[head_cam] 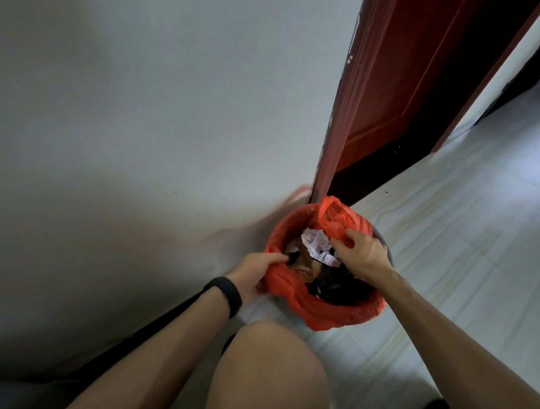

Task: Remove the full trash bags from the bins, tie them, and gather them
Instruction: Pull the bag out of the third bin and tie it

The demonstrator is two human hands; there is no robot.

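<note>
Viewpoint: looking down from head height at a person crouched by a wall, one bare knee point(269, 366) in the foreground.
Bin: a small round dark plastic bin point(383, 242) stands on the pale tiled floor point(463, 241), in the corner where the grey painted wall point(143, 108) meets a red-brown wooden door frame point(335, 139). Only a sliver of its rim shows.
Trash bag: a thin orange-red plastic trash bag point(329, 310) lines the bin, its edge folded over the rim. It sits inside the bin, its mouth open.
Contents: crumpled white paper point(315, 239), brown paper and dark scraps, filling the bag near to the top.
Left hand: the left hand point(254, 271), a black band point(225, 296) on its wrist, is closed on the bag's near left edge.
Right hand: the right hand point(360, 250) pinches a bunched flap of the bag at the far right side.
</note>
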